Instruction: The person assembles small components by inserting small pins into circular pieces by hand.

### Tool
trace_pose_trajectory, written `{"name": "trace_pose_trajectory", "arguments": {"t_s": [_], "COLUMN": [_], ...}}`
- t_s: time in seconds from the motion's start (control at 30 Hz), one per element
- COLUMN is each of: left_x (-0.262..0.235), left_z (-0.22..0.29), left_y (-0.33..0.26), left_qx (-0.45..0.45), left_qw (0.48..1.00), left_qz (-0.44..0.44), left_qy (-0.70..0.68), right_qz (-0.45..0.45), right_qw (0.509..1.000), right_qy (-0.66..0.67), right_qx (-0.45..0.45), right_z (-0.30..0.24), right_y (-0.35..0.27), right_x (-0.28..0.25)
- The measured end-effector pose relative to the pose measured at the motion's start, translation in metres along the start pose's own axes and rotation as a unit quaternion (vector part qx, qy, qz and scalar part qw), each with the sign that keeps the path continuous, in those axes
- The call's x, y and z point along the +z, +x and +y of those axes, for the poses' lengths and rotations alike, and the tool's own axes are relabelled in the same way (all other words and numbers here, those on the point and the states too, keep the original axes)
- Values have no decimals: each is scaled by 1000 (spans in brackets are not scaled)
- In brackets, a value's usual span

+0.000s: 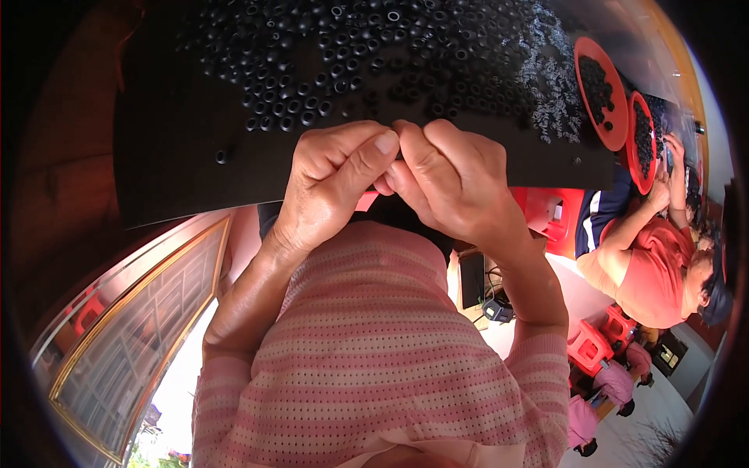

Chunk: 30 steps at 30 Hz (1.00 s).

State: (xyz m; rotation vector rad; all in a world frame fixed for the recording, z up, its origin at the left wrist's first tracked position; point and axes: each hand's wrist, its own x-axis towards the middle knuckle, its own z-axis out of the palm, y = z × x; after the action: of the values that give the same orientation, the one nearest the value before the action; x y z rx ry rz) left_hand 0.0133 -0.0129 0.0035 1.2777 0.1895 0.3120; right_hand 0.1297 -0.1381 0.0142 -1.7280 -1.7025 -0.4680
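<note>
My left hand (334,173) and my right hand (456,175) meet at the near edge of a black table (187,183). Both are closed, thumbs and fingers pinched together at the same spot. Whatever they hold between the fingertips is hidden or too small to make out. Just beyond my hands lie many small black rings or caps (285,123), hollow at the top and standing close together. One single black cap (221,157) sits apart to the left. A heap of small silvery metal springs (552,93) lies farther right.
Two red bowls hold small black parts at the right: a nearer bowl (618,134) and one beside a co-worker (647,183). That person (651,265), in a red shirt, works with both hands at the table. Red stools (589,347) stand on the floor; a framed glass panel (140,335) is at lower left.
</note>
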Motion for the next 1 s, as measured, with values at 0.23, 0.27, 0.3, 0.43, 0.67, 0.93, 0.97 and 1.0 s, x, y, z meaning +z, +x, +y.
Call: {"name": "trace_pose_trajectory", "arguments": {"t_s": [0.23, 0.27, 0.3, 0.43, 0.67, 0.93, 0.97, 1.0], "left_x": [0, 6, 10, -2, 0, -2, -2, -2], "left_z": [-2, 3, 7, 5, 0, 2, 2, 3], "left_y": [2, -1, -2, -3, 0, -3, -2, -3], "left_qx": [1, -17, -34, -39, 20, 29, 18, 8], "left_qw": [996, 998, 999, 998, 998, 998, 998, 999], "left_qz": [-63, -40, -17, -39, -58, -52, -53, -51], "left_qy": [57, 39, 22, -27, 12, 0, 2, 6], "right_qz": [-47, -47, -22, 70, 40, 48, 24, -20], "right_qw": [997, 997, 998, 943, 903, 928, 952, 960], "right_qy": [53, 50, -4, -113, -157, -23, -15, 2], "right_qx": [39, 40, 62, 304, 398, 369, 303, 281], "right_z": [2, 5, 10, 61, 168, 134, 124, 111], "right_y": [-8, -9, -7, -24, -66, -30, -22, -10], "right_x": [-14, -23, -36, -98, -174, -143, -128, -114]}}
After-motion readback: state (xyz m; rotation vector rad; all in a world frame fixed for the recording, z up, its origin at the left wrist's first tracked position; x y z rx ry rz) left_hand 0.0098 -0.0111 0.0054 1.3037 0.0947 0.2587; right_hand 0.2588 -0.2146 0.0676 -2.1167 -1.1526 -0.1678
